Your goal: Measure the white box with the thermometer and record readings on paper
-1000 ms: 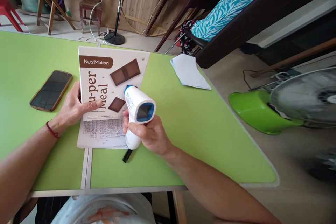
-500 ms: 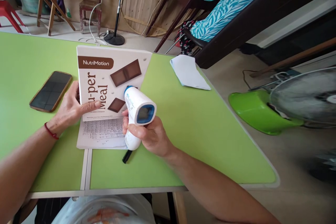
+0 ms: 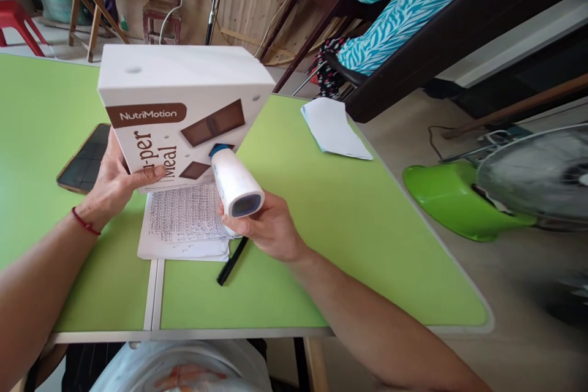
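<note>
My left hand (image 3: 114, 180) grips the lower left edge of a white and brown NutriMotion box (image 3: 202, 95), thumb across its front. The box is tilted, so its top side shows. In my right hand (image 3: 271, 226) is a white and blue infrared thermometer gun (image 3: 235, 180), its blue nose pointed at the box front; whether it touches I cannot tell. Below the box lie sheets of paper with handwriting (image 3: 177, 226). A black pen (image 3: 232, 262) rests beside them, near my right hand. Left of the box lies a phone (image 3: 82, 162), partly hidden by my left hand.
The green table (image 3: 367, 257) has a metal-edged seam. Folded white paper (image 3: 335, 128) lies at its far right. Beyond stand a fan (image 3: 542, 177), a green plastic stool (image 3: 459, 199), a wooden chair (image 3: 163, 0) and a person in a blue patterned sleeve (image 3: 404, 12).
The box has risen and tipped, showing more of its top and uncovering more of the written sheets. The thermometer has tilted, its screen now seen more edge-on, and more of the pen shows.
</note>
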{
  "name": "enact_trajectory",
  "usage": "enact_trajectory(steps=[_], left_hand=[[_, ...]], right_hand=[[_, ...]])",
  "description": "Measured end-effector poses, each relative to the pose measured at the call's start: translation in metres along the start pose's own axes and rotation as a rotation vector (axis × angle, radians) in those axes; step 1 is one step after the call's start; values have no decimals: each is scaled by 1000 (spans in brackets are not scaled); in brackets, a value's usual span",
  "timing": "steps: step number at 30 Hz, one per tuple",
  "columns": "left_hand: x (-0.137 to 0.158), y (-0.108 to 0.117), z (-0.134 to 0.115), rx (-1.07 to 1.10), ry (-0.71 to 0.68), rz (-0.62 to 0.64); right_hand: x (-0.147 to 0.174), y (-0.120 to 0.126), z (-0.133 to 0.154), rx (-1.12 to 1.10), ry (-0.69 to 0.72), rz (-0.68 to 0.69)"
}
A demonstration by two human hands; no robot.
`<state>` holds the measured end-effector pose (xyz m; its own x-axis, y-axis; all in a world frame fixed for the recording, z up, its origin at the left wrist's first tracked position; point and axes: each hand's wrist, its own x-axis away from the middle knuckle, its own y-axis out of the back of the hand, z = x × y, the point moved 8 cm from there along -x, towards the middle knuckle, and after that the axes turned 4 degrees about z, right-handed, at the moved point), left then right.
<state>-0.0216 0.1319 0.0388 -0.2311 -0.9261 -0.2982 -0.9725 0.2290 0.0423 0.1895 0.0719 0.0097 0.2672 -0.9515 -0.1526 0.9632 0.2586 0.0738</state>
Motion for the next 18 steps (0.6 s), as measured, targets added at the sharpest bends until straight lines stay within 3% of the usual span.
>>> enact_trajectory(steps=[4, 7, 10, 14, 18], left_hand=[[-4, 7, 12, 104, 37, -39], [-5, 10, 26, 135, 59, -28], [-6, 12, 36, 110, 68, 13], [-7, 13, 46, 56, 94, 74], [-7, 17, 40, -42, 18, 27]], right_hand=[[-8, 31, 4, 282, 11, -38], [-16, 59, 8, 615, -3, -56], [-24, 80, -2, 918, -92, -39], [-30, 91, -24, 1099, -242, -17], [-32, 93, -34, 1167, -245, -33]])
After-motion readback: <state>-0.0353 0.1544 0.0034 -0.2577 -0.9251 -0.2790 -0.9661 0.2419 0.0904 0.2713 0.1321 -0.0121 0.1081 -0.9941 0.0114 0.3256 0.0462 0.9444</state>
